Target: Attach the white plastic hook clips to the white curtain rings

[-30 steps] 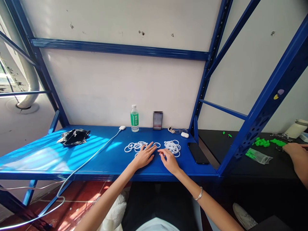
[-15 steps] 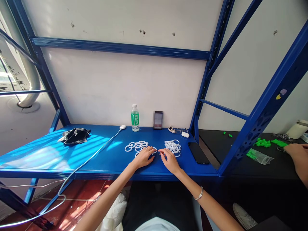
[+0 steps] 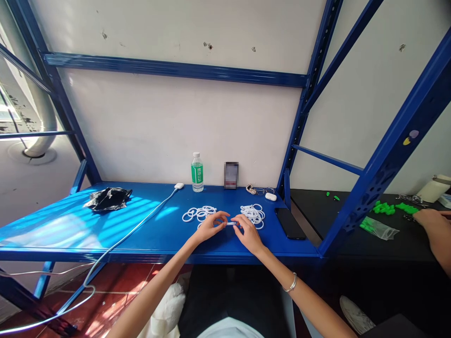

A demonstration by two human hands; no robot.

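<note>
A white ring (image 3: pixel 231 223), seen nearly edge-on, is pinched between my two hands just above the blue table (image 3: pixel 151 234). My left hand (image 3: pixel 212 226) is closed on its left end, thumb and fingers together. On the right end, the fingertips of my right hand (image 3: pixel 247 231) are closed too. Behind my left hand lies a loose group of white rings (image 3: pixel 190 215), partly covered by that hand. Another pile of white rings (image 3: pixel 256 215) lies just beyond my right hand, more tightly heaped.
At the back stand a water bottle (image 3: pixel 198 174) and a small blurred panel (image 3: pixel 231 175). A black phone (image 3: pixel 290 224), white earbud case (image 3: pixel 271 196), charging cable (image 3: pixel 141 223) and black plastic bag (image 3: pixel 108 199) lie around. Right of the blue post, a co-worker's hand (image 3: pixel 431 227) is near green pieces (image 3: pixel 384 208).
My left hand's fingers have risen and drawn together. The white ring that lay at the fingertips is now held up between both hands. My right hand has closed in on it.
</note>
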